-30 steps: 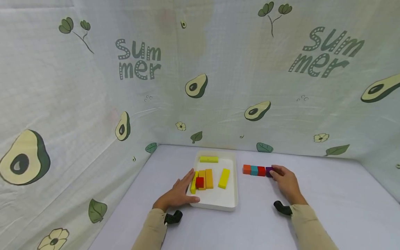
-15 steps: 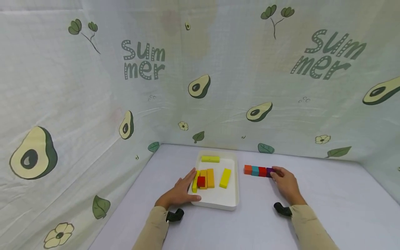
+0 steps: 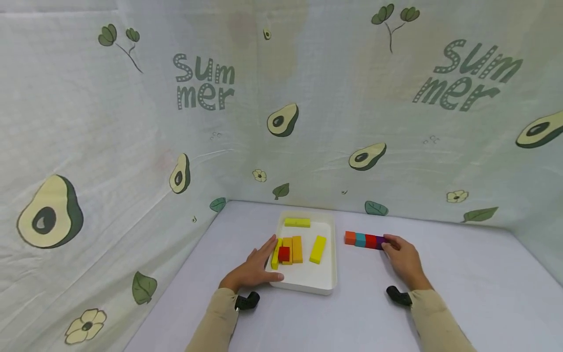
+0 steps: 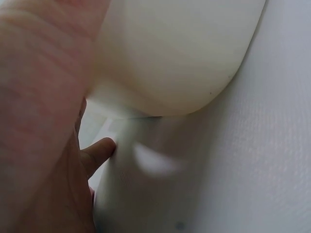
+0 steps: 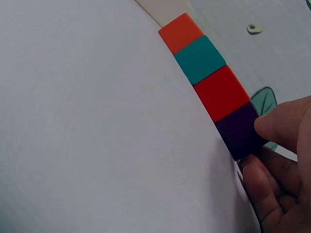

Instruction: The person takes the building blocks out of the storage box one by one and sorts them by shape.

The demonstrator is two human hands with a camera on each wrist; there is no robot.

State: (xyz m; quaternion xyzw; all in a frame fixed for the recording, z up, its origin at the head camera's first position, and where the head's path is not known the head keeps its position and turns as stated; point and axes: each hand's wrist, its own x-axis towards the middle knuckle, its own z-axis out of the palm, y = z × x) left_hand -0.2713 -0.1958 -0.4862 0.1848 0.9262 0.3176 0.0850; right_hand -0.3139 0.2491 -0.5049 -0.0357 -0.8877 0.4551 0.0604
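Note:
My right hand [image 3: 403,260] pinches a purple cube [image 5: 239,130] between thumb and fingers at the right end of a short row. That cube sits flush against a red cube [image 5: 222,93], followed by a teal cube [image 5: 200,60] and an orange cube [image 5: 181,33]. At the left edge of a white tray [image 3: 303,283], my left hand [image 3: 251,269] rests with spread, fairly straight fingers. Its thumb reaches over the tray's near left corner. In the left wrist view, the tray's pale outer wall [image 4: 184,53] is close to the palm.
Inside the tray lie yellow blocks [image 3: 318,249] and orange blocks [image 3: 297,249], with a red cube [image 3: 284,253] on top at the left. The white table [image 3: 352,318] extends to a printed cloth backdrop [image 3: 325,112] behind and at the left.
The purple cube has closed the small gap to the red cube, moved leftward by my right hand. The left hand stays at the tray. The head view shifts slightly.

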